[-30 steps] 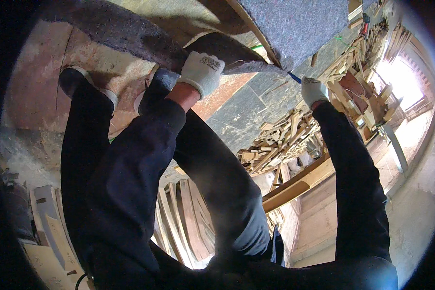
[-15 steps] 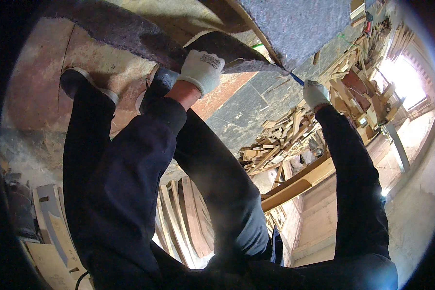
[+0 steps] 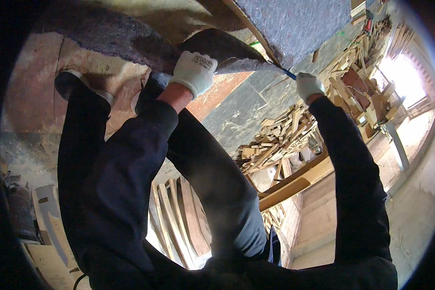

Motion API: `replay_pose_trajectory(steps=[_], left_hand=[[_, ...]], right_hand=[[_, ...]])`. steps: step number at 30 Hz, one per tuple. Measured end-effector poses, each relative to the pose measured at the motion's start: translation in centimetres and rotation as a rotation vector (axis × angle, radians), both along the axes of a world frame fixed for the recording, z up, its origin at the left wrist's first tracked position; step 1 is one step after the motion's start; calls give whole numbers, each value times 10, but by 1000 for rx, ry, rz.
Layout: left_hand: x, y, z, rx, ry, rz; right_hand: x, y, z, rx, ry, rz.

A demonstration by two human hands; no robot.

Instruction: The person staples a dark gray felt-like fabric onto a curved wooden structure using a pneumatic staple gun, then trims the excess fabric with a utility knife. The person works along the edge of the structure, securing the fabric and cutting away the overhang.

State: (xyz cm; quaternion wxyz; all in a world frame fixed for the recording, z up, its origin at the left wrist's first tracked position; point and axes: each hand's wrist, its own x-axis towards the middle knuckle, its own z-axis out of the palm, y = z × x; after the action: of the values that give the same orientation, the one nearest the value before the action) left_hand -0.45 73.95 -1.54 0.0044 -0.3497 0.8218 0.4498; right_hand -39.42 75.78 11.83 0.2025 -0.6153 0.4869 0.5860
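My left hand [image 3: 194,73], in a white glove, is closed on the edge of a long strip of dark grey felt [image 3: 116,41]. The strip sags off to the left and runs in a narrow, twisted end toward the right. My right hand [image 3: 309,87], gloved too, grips a slim blue-handled tool [image 3: 289,74]. The tool's tip meets the end of the strip at the corner of a felt-covered panel [image 3: 299,29]; what kind of tip it has is too small to tell. A thin wooden edge [image 3: 249,20] borders this panel.
Scrap wood [image 3: 275,137] is heaped on the right, below a bright window [image 3: 403,82]. A long wooden board [image 3: 295,186] lies beside the heap. Several wood strips [image 3: 179,217] stand behind my legs. Under my shoes is a reddish and grey floor [image 3: 237,111].
Both hands have shifted slightly left, the right one with the tool. The felt strip at the left has moved and bulges more. Both hands keep their grip.
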Motion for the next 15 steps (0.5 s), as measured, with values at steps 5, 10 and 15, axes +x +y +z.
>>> replay_pose_trajectory(steps=[5, 10, 15], left_hand=[[2, -4, 3, 56, -37, -19], [5, -9, 4, 56, -34, -19], [9, -12, 9, 50, -15, -30]], right_hand=[[-2, 6, -2, 17, 74, -47], [-9, 17, 35, -53, 87, -108], [-19, 19, 29, -82, 187, -175]])
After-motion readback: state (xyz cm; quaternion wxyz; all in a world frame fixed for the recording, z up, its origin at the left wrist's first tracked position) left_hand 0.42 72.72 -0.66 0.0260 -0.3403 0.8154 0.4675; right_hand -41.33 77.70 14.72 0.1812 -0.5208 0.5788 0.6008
